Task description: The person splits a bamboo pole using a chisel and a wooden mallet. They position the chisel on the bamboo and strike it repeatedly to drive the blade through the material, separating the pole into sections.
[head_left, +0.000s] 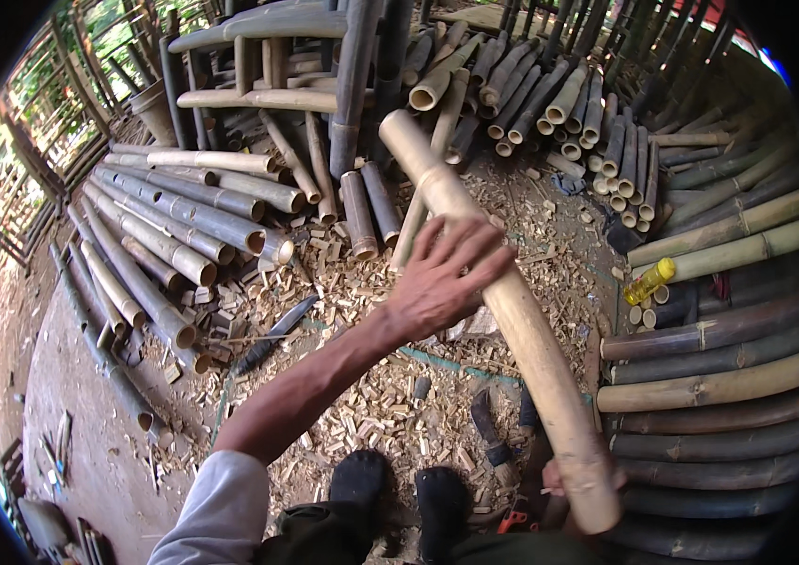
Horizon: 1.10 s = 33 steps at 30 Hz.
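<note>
A thick, pale bamboo pole (536,339) slants across the middle, its far end up and left, its near end down by my right thigh. My left hand (447,273) lies over its upper half with the fingers curled round it. At the lower end, my right hand (555,477) grips the pole from beneath; most of that hand is hidden behind it. A small whitish thing shows by its fingers, too small to name. On the chip-covered ground lie a dark-handled knife (277,332) and a curved tool (486,422). An orange-handled tool (514,520) is near my right leg.
Cut bamboo poles (174,247) fan out at left, with more stacked at the back (569,104) and along the right (710,391). A bamboo frame (263,99) stands at the back left. A yellow bottle (651,280) rests by the right stack. Wood chips (352,405) surround my feet.
</note>
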Available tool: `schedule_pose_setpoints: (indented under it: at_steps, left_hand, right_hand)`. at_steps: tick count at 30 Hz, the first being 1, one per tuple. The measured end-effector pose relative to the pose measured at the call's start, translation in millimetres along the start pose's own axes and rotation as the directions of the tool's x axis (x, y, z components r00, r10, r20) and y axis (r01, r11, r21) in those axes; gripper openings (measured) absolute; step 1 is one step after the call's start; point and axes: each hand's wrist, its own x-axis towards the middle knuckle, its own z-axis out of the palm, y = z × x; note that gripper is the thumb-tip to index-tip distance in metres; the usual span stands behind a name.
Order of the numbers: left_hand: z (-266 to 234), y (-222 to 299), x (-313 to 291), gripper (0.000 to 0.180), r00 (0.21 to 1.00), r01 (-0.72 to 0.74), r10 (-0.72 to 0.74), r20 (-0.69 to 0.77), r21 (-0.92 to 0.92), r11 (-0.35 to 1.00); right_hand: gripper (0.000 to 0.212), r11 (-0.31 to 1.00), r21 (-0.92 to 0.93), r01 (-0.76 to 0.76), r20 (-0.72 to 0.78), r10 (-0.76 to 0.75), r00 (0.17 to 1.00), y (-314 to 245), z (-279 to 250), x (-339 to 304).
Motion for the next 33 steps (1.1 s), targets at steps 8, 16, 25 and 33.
schedule_pose_setpoints:
  at_steps: [8,16,25,33]
  left_hand:
    - [-37.5,91.5,66.6,0.065,0.872,0.465,-0.184,0.453,-0.655,0.595]
    - [32.9,57.0,-14.5,0.113,0.727,0.674,-0.222,0.650,-0.614,0.411]
    - [123.2,-24.6,-162.5,0.075,0.662,0.476,-0.426,0.616,0.094,0.875]
    - [92.7,-11.0,-187.5,0.075,0.634,0.564,-0.485,0.602,0.069,0.823]
  right_hand:
    - [0.107,0.576,-0.811,-0.101,-0.404,-0.426,0.810,39.6,27.9,93.1]
    - [0.075,0.419,-0.829,-0.370,-0.558,-0.576,0.598,130.9,14.7,-25.3]
    - [0.074,0.328,-0.450,-0.831,-0.849,0.131,0.512,192.1,59.5,-115.3]
    - [0.101,0.116,-0.381,-0.917,-0.921,0.040,0.388,221.6,72.8,-117.2]
